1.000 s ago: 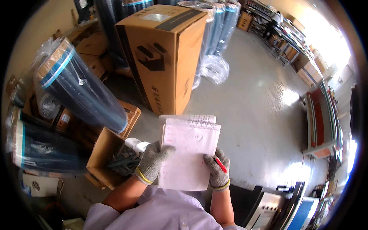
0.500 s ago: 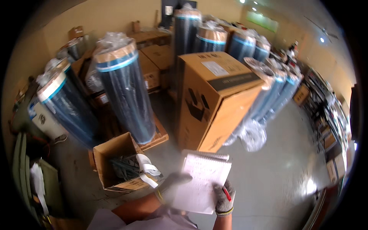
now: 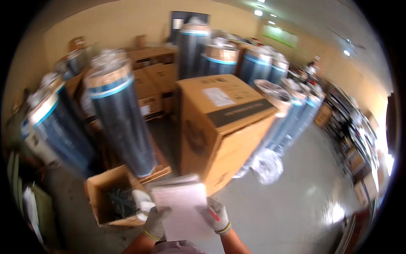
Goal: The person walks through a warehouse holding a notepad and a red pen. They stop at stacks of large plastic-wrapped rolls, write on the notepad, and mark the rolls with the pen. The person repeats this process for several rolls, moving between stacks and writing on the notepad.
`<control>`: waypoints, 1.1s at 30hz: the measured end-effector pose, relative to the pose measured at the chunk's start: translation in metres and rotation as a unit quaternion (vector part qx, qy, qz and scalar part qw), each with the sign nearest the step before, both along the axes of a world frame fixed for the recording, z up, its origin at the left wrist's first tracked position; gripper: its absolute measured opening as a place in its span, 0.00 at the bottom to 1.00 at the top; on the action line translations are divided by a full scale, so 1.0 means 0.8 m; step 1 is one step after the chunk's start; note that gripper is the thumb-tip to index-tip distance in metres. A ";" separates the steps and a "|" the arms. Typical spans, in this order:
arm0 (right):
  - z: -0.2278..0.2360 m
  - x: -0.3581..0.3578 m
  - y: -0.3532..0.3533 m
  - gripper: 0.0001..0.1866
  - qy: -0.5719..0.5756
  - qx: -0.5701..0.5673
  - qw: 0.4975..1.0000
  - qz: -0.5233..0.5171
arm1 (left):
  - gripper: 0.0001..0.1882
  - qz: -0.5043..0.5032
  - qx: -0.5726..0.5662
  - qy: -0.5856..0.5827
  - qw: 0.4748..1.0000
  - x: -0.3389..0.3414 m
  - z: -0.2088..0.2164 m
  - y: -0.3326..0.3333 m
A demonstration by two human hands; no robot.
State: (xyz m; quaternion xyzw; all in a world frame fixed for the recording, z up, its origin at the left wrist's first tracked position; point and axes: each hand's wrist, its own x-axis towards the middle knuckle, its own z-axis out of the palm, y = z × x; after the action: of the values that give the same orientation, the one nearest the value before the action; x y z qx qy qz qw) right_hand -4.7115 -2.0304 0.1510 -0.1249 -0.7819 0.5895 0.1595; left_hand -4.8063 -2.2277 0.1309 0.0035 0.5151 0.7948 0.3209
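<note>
A white notepad (image 3: 182, 211) with faint handwriting, blurred now, is held upright in front of me. My left hand (image 3: 154, 222), in a grey knit glove, grips its left edge. My right hand (image 3: 220, 219), gloved alike, is closed on the right edge. A slim red pen-like thing (image 3: 214, 213) lies against the right hand's fingers. Just beyond the pad stands a tall brown carton (image 3: 201, 146) with a white label on top. To the left of the pad is an open cardboard box (image 3: 94, 199) with dark green strips and a white curled band (image 3: 144, 202) inside.
Tall dark rolls wrapped in clear plastic (image 3: 120, 122) stand at the left and behind the carton. Crumpled plastic film (image 3: 268, 166) lies on the grey floor (image 3: 292, 211). Loaded shelving (image 3: 353, 135) runs along the right. Stacked cartons (image 3: 152, 80) sit at the back left.
The notepad and both hands have shifted left in view. My left hand, blurred before, now shows at the pad's left edge. The whole scene has swung left and down with my head.
</note>
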 end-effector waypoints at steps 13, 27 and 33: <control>-0.014 0.081 0.222 0.15 0.084 -0.209 0.958 -0.177 | 0.22 -0.186 0.064 -0.012 0.980 -0.001 -0.009 0.288; -0.029 0.219 0.593 0.15 0.062 -0.134 0.973 -0.177 | 0.18 -0.165 0.015 0.019 0.986 0.138 -0.032 0.661; -0.051 0.197 0.690 0.12 -0.009 -0.063 0.990 -0.123 | 0.21 -0.120 0.014 0.040 0.992 0.128 -0.040 0.728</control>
State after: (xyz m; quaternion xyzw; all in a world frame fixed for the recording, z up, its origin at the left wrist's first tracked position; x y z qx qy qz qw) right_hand -4.5537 -1.4781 0.1100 -0.2353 -0.7237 0.6120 0.2151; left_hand -4.7037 -1.6451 0.0992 0.1020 0.5121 0.7570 0.3928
